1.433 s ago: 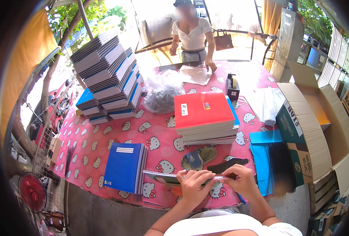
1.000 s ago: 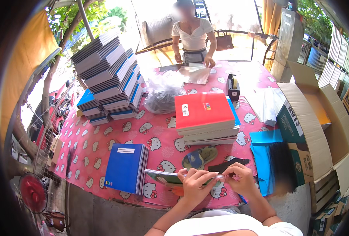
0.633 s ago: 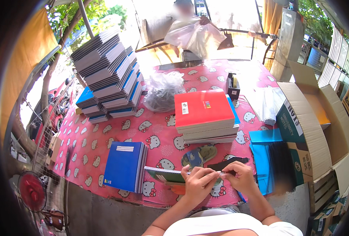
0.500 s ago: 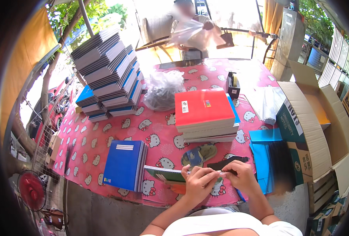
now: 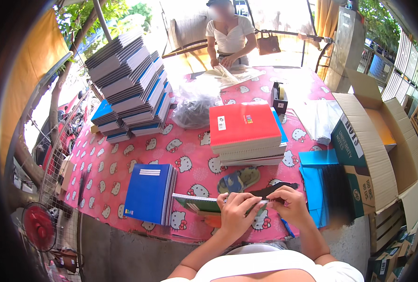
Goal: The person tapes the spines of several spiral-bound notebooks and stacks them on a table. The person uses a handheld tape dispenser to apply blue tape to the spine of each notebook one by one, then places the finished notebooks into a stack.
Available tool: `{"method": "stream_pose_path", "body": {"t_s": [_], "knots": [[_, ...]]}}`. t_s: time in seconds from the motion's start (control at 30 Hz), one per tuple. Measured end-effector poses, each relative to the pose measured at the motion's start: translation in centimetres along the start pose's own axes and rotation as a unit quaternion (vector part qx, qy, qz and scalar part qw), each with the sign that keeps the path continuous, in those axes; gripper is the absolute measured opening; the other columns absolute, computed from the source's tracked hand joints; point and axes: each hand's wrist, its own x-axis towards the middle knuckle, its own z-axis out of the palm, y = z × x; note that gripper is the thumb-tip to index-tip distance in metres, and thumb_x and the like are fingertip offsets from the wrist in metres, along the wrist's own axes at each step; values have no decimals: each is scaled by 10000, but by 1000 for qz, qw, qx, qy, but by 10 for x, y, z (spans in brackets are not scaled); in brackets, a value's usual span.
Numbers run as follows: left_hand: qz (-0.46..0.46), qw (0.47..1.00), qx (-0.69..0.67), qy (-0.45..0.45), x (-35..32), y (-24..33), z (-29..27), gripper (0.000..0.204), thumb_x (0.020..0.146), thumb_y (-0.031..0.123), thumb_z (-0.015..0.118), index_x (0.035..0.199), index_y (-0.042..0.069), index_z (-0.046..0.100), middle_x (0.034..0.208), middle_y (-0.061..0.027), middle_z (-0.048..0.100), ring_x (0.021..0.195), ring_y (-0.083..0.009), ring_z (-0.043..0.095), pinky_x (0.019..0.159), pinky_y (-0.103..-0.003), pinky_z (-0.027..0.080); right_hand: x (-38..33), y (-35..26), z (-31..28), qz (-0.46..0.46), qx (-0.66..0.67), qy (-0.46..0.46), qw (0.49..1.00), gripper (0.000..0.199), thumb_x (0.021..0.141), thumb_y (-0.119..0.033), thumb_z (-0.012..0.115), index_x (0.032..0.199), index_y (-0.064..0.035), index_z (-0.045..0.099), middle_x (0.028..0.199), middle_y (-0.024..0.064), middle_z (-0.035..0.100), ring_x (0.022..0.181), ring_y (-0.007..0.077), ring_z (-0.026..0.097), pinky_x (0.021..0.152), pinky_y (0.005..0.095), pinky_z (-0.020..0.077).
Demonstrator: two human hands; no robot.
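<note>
Both hands, left hand [image 5: 234, 214] and right hand [image 5: 291, 207], pinch a green notebook [image 5: 199, 204] at the near edge of the surface [image 5: 124, 155], maybe fitting a thin strip; keep it level and grip close; blue notebooks [image 5: 150, 192] crowd left, red stack [image 5: 246, 131] ahead, cardboard box [image 5: 369, 155] right.

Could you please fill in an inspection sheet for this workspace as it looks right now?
Surface: table with a pink cartoon-print cloth.
Job's things: green spiral notebook held at the near edge; dark strip beside it.
Clutter: red notebook stack, blue notebook stack, tall tilted pile, plastic bag, tape dispenser, open carton.
Grippers: left hand and right hand both grip the notebook's spiral edge.
Cables: nothing seen.
Surroundings: person opposite; red fan.
</note>
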Motion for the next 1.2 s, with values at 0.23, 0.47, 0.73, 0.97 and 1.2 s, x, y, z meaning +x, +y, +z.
{"method": "stream_pose_path", "body": {"t_s": [0.23,0.47,0.73,0.97,1.2], "knots": [[-3,1000,4,-2,-1,4,-2,151,771,269,763,896,188,743,812,54,668,763,-115,565,855,-359,283,3,-4,-6,-1,-31,-56,998,181,743,-3,743,919,-12,701,817,85,633,698,175,641,591,287,495],[4,1000,10,13,-7,5,1,108,770,242,746,852,182,708,809,48,655,764,-137,569,841,-380,282,1,0,-6,-16,-30,-18,999,217,713,-51,788,921,-45,724,797,67,616,691,153,627,587,269,491],[-5,1000,12,12,-7,10,-1,94,767,229,739,822,184,676,825,59,650,809,-143,574,858,-396,275,0,0,-7,-3,-1,-34,999,186,715,-53,791,892,-52,731,804,47,622,697,131,620,588,254,479],[-5,1000,5,13,-11,11,-1,114,745,206,773,798,176,677,803,63,660,785,-131,574,860,-370,274,-2,-3,-12,49,32,-91,994,175,728,-25,772,897,-47,732,829,62,641,707,146,625,588,260,478],[-8,998,-46,29,-6,9,1,124,720,187,793,809,179,708,771,68,665,736,-120,575,852,-359,276,0,-4,-15,-38,-26,-103,994,168,744,-31,751,909,-32,718,841,96,646,715,202,645,609,288,497]]}}
